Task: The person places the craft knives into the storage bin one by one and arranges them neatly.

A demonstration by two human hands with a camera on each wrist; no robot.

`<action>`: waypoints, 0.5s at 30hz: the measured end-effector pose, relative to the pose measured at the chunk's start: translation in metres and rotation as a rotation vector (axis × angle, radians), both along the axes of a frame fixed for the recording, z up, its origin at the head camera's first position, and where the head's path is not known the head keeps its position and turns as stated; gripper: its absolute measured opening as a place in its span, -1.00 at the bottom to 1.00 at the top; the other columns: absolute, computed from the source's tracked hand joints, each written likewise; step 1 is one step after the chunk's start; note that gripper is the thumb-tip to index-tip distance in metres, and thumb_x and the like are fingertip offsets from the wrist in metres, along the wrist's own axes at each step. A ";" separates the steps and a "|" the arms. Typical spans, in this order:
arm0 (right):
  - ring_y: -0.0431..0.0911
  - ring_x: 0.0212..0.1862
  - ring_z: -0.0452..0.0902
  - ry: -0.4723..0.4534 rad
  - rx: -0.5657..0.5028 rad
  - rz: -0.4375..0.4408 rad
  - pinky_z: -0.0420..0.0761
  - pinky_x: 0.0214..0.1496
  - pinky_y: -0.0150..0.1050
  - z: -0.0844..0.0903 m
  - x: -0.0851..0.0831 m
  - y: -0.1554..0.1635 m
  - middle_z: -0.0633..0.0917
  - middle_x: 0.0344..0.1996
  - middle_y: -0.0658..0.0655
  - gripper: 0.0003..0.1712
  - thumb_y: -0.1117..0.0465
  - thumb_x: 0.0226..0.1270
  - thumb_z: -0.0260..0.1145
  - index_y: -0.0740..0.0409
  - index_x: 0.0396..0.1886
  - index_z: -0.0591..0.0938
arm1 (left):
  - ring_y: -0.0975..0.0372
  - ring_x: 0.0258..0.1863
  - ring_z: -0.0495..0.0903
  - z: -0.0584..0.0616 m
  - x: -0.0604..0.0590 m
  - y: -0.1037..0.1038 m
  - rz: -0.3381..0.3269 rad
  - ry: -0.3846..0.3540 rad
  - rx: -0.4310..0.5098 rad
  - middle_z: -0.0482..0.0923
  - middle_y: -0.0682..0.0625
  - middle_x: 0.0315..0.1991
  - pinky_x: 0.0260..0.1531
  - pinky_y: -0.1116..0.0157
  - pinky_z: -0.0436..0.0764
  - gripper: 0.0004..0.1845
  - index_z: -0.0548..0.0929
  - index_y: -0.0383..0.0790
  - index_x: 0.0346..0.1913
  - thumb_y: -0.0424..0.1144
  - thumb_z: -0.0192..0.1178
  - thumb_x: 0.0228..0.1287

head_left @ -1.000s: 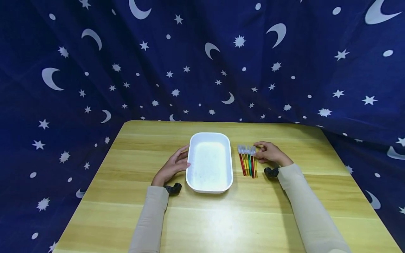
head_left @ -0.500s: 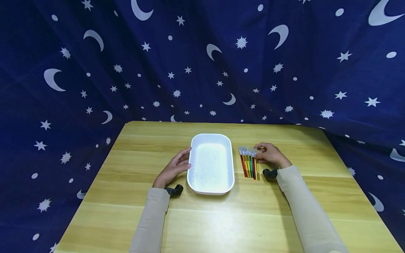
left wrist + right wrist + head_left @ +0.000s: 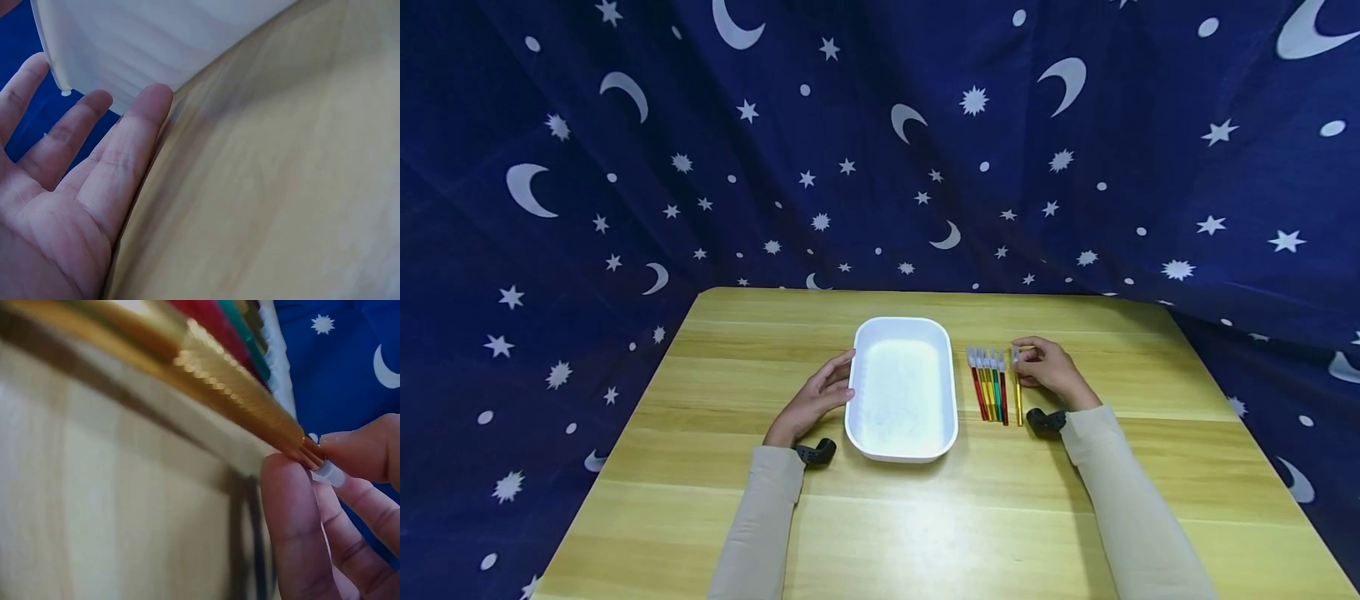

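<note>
In the head view my right hand [image 3: 1049, 372] pinches a gold craft knife [image 3: 1018, 402] near its clear cap, a small gap to the right of the other knives. The right wrist view shows thumb and fingers at the cap end of its knurled gold handle [image 3: 234, 394]. Several more craft knives [image 3: 990, 390], red, gold and green with clear caps, lie side by side on the table. My left hand [image 3: 812, 402] rests against the left side of a white tray [image 3: 901, 396]. Its fingers are relaxed and spread along the tray's outer wall [image 3: 169, 37] in the left wrist view.
The tray stands upright on a light wooden table [image 3: 880, 533], left of the knives. Behind the table hangs a dark blue curtain [image 3: 850, 217] with moons and stars. A black wrist camera [image 3: 816, 452] sits on the left wrist, another [image 3: 1046, 422] on the right.
My right hand has drawn the gold craft knife at the row's right end away to the right, opening a gap. The left hand stays at the tray. The whole head view shifts slightly.
</note>
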State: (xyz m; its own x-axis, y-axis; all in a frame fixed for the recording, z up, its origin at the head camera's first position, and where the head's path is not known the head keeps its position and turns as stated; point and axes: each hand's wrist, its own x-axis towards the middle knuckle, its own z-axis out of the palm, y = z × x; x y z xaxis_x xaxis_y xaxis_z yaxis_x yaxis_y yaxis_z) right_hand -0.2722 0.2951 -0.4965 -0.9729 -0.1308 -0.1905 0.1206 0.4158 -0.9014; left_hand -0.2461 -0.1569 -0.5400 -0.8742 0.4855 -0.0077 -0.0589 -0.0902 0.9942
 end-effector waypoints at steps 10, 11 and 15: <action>-0.22 -0.33 0.69 0.071 -0.079 -0.034 0.83 -0.18 -0.24 0.014 0.007 -0.002 0.52 0.12 0.46 -0.32 0.51 0.56 0.26 0.54 0.59 0.28 | -0.21 0.57 0.31 -0.002 -0.004 0.002 -0.003 -0.019 0.000 0.13 -0.36 0.67 0.31 0.28 0.61 -0.20 0.08 -0.21 0.76 -0.48 0.13 0.61; -0.22 -0.34 0.69 0.075 -0.086 -0.029 0.84 -0.18 -0.23 0.015 0.007 -0.004 0.52 0.13 0.47 -0.31 0.51 0.56 0.27 0.54 0.59 0.28 | -0.22 0.57 0.30 -0.002 -0.004 0.001 -0.004 -0.018 0.002 0.12 -0.37 0.68 0.30 0.29 0.62 -0.20 0.07 -0.22 0.76 -0.48 0.13 0.61; -0.22 -0.34 0.70 0.092 -0.112 -0.012 0.85 -0.16 -0.20 0.020 0.008 -0.011 0.53 0.13 0.46 -0.29 0.50 0.54 0.30 0.54 0.59 0.29 | -0.26 0.57 0.28 -0.001 -0.001 0.000 -0.001 -0.016 0.002 0.11 -0.38 0.68 0.29 0.30 0.62 -0.20 0.06 -0.22 0.76 -0.48 0.12 0.61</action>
State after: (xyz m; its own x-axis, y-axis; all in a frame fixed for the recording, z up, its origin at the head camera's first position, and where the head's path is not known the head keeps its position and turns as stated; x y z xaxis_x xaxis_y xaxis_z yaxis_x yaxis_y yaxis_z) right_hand -0.2637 0.2843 -0.4767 -0.9873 -0.1342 -0.0850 0.0394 0.3111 -0.9496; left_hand -0.2475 -0.1569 -0.5408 -0.8737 0.4860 -0.0209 -0.0752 -0.0924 0.9929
